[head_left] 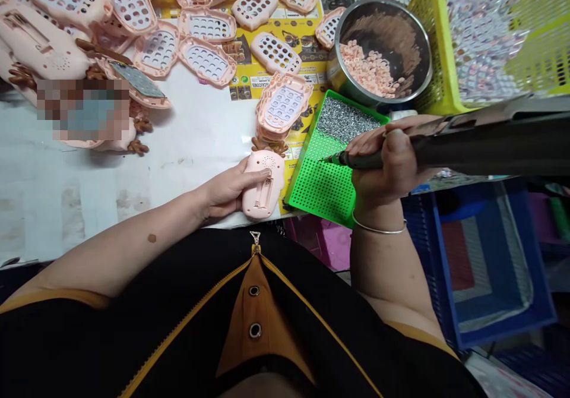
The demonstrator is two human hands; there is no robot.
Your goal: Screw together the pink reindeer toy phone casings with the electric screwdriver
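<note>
My left hand (227, 187) is closed around a pink toy phone (266, 193) with brown antlers, its back and open battery slot facing up at the table's front edge. My thumb lies across that back. In my right hand (392, 157) is a dark electric screwdriver (427, 151), held sideways with its tip pointing left above a green perforated tray (327, 187). Small silver screws (342, 120) fill the far part of this tray. Just beyond the held phone lies a stack of pink shells with a white keypad (284, 104).
Several pink shell halves (207, 59) cover the far table, with assembled phones (40, 41) at the left. A metal bowl (425, 71) of small pink parts and a yellow basket (439, 98) of bagged pieces stand back right. Blue crates (452, 303) are below right.
</note>
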